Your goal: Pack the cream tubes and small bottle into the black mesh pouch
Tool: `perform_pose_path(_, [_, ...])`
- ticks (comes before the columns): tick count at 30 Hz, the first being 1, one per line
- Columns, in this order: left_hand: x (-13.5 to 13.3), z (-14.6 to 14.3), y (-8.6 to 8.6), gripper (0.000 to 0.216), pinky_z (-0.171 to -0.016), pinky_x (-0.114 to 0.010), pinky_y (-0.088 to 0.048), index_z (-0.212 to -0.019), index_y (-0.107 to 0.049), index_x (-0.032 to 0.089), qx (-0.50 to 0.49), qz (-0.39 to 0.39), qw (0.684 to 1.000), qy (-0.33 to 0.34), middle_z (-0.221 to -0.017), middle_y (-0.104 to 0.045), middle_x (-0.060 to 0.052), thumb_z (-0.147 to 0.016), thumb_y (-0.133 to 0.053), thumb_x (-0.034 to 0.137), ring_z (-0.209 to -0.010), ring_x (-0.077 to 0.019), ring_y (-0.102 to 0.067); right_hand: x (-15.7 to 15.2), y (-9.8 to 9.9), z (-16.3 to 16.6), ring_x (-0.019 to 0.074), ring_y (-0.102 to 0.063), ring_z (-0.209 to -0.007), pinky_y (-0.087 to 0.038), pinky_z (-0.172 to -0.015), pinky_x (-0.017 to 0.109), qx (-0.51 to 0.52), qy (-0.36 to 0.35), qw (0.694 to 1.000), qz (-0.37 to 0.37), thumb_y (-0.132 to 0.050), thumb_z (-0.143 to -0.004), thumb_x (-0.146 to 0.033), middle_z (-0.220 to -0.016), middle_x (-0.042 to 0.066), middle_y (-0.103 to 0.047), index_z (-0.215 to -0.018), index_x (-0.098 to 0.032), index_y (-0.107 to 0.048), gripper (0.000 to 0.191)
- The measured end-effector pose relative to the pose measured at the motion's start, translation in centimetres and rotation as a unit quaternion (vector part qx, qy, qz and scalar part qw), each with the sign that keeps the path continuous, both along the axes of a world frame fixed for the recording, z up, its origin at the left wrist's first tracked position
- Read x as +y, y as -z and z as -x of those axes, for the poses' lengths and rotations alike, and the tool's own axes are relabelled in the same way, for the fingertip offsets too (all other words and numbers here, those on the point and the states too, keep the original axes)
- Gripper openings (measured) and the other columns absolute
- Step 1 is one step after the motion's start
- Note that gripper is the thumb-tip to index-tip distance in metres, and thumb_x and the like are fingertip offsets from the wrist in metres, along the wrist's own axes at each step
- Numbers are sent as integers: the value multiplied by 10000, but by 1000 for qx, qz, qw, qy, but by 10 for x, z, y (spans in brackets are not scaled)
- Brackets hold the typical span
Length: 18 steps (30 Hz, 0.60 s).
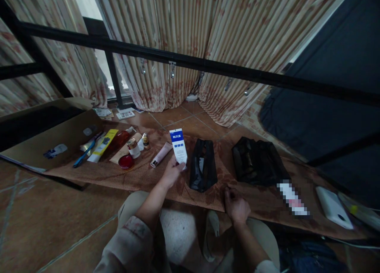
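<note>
My left hand [171, 174] grips a white squeeze tube [178, 148] with a blue band, held upright above the cloth-covered bench. Just right of the tube lies a small black mesh pouch [203, 166], with a slit-like opening along its top. My right hand [237, 207] rests at the bench's front edge, fingers curled in, with nothing visible in it. A pale pink tube [161, 154] lies left of my left hand. Farther left are a red jar [126, 161], a glass bottle [133, 148] and a small gold-capped bottle [145, 141].
A cardboard box [68, 142] stands at the left end, beside a yellow tube [103, 145], a blue toothbrush [84, 154] and a red pump bottle [120, 138]. On the right are a larger black mesh bag [261, 162] and a white device [334, 207]. A dark metal bar [190, 61] crosses behind.
</note>
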<state>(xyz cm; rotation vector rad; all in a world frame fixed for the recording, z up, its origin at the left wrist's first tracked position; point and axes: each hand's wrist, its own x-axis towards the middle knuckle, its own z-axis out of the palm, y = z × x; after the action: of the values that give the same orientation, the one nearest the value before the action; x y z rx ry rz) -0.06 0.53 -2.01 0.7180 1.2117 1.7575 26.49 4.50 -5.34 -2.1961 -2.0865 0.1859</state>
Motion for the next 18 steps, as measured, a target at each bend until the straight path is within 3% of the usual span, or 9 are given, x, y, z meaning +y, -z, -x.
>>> perform_pose_path(13, [-3, -2, -8, 512, -925, -362, -381, -1099, -597, 170, 31, -17, 999, -7, -1063, -654, -52, -590, -642, 138, -1045, -242, -545, -1, -3, 1, 214, -630, -697, -382, -595, 269, 3, 3, 1000, -1, -354, -879, -547, -757, 103, -688, -956, -215, -697, 484])
perform_pose_path(18, [-3, -2, -12, 490, -912, -349, -384, -1073, -601, 162, 51, -10, 999, -11, -1026, -660, -46, -585, -618, 125, -987, -224, -563, -1, -5, 2, 226, -635, -716, -386, -602, 276, -2, 6, 1000, 15, -357, -880, -545, -752, 103, -686, -913, -219, -703, 477])
